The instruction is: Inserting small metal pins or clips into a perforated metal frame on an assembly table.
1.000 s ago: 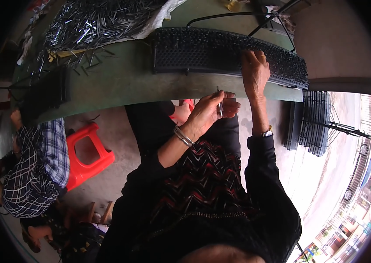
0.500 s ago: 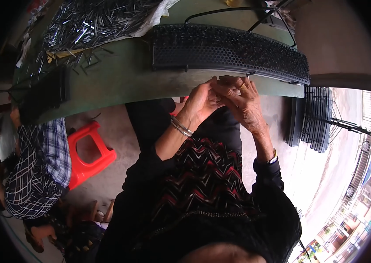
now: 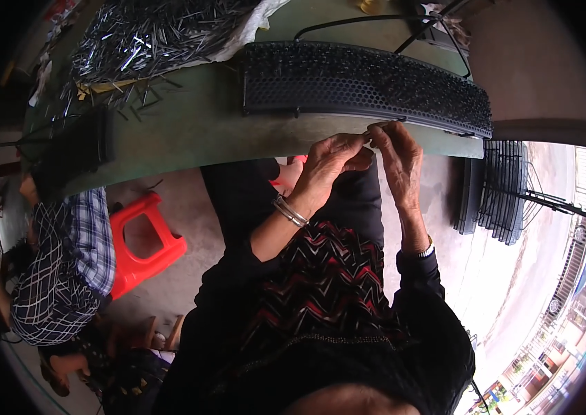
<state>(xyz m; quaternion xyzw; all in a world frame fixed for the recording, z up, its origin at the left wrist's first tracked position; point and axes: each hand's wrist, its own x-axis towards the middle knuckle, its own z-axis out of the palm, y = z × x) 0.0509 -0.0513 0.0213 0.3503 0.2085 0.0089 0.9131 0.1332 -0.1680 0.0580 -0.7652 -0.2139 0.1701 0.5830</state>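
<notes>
Just before the table's near edge, my left hand (image 3: 334, 160) and my right hand (image 3: 401, 158) meet at the fingertips. Both are closed in a pinch. A small, thin dark piece seems to be between them, too small to make out. Directly beyond my fingers lies a long black panel (image 3: 307, 91) full of round holes. Dark bits crowd its far side and right part, while bare holes show along its near left part. At the far left, a heap of thin, shiny black strips (image 3: 147, 43) rests on pale sheeting.
The green table (image 3: 189, 131) carries scattered strips and a black rack (image 3: 78, 149) at its left. Bent black rods (image 3: 348, 22) rise behind the panel. A red stool (image 3: 142, 238) and a person in checked clothing (image 3: 58, 270) are at left. Stacked black panels (image 3: 504, 190) stand at right.
My hands have come a little apart, from overlapping to touching only at the fingertips. My right hand has turned more upright, and my left fingers now reach further right.
</notes>
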